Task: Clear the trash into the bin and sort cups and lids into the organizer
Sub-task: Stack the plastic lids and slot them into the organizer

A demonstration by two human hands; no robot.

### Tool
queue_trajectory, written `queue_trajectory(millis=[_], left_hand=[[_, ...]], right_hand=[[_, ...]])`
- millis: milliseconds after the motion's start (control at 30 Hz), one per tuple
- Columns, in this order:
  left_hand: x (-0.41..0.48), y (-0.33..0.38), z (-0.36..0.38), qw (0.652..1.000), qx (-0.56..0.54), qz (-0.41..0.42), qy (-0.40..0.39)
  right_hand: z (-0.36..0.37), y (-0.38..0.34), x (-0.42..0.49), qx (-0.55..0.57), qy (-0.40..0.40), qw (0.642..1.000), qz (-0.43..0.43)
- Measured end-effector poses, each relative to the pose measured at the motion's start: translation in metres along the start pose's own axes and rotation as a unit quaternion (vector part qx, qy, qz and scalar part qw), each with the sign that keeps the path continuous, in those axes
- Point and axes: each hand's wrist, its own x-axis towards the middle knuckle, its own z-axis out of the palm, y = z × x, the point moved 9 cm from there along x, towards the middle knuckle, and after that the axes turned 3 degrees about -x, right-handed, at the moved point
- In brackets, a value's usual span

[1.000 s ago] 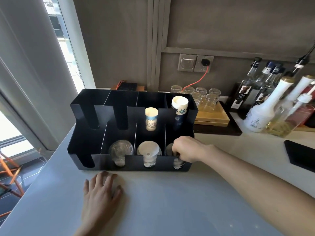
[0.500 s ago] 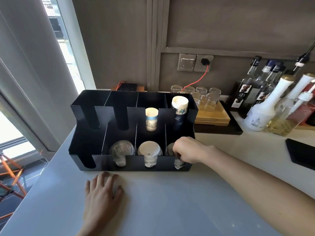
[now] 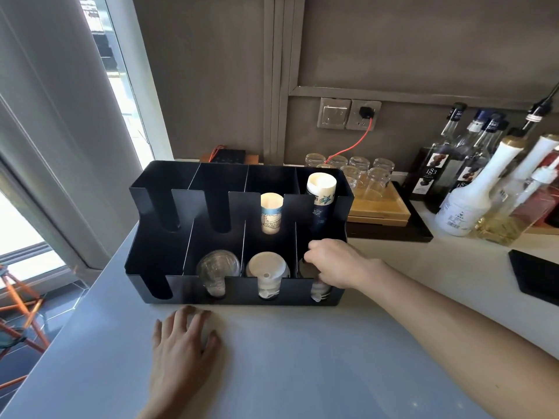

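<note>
Item one, black organizer (image 3: 187, 290), standing on the pale desk (image 3: 302, 358) and taken as my reference for all that follows. In its front row, second slot from its left end: a stack of clear lids (image 3: 218, 269). Third slot: white lids (image 3: 266, 270) with a raised spout. Slot at its right end: the end lids (image 3: 319, 290), partly hidden under the right hand (image 3: 332, 263), which reaches in from the organizer's right with its fingers curled down, grip clamped on the top of that stack. In its back row, third slot: cream cups (image 3: 271, 213) with a pale blue printed band, no wording readable. Slot at its right end: dark blue cups (image 3: 321, 192) with a cream rim and a pale bird-like print, lettering too small to read. Just in front of the organizer, the left hand (image 3: 184, 349) lies palm down on the desk, fingers straight, grip apart and holding nothing. Behind the organizer's right end: upturned glasses (image 3: 378, 179) on a wooden tray (image 3: 381, 211). Well to the organizer's right: dark syrup bottles (image 3: 432, 173), labels showing numerals that begin 18, the rest uncertain, and a white bottle (image 3: 475, 201) with small illegible print.
</note>
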Motion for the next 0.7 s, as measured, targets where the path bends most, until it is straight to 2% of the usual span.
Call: queue_trajectory(millis=[133, 400, 700], left_hand=[[0.000, -0.001, 0.001, 1.000, 0.000, 0.000, -0.002], [0.001, -0.001, 0.001, 1.000, 0.002, 0.002, 0.001], [0.001, 0.000, 0.000, 1.000, 0.006, 0.001, -0.006]], right_hand=[[0.008, -0.002, 0.002, -0.025, -0.021, 0.999, -0.008], [0.013, 0.001, 0.004, 0.046, -0.021, 0.999, 0.003], [0.015, -0.001, 0.005, 0.065, -0.018, 0.998, -0.003]])
